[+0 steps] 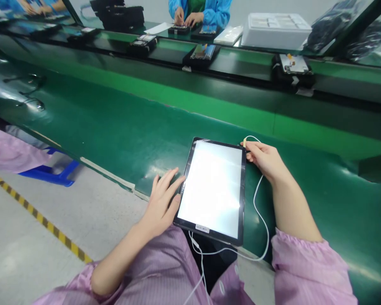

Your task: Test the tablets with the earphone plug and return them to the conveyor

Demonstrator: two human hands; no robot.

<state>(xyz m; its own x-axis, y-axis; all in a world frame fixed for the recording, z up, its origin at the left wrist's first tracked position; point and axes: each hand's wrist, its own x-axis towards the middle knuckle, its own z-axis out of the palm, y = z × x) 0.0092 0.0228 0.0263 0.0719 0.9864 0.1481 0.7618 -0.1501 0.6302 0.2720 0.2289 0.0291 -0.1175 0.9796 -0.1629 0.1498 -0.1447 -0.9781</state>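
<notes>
A tablet (212, 188) with a glowing blank white screen and black frame lies on the green bench, its near edge toward my lap. A small white label (202, 228) is on the lower frame. My left hand (163, 201) is open, fingers spread, with fingertips at the tablet's left edge. At the top right corner, my right hand (263, 159) is closed on the yellowish plug end (244, 142) of a white cable (266, 228). Whether the plug sits in the tablet is hidden by my fingers. The cable loops down past the tablet and splits below it.
Beyond the green bench (114, 118), a dark conveyor line carries several black holders (294, 70) with device parts. Opposite, a person in blue sleeves (217, 15) works by hand. A white foam box (276, 31) stands at the back right. A blue stool (57, 173) is at the left.
</notes>
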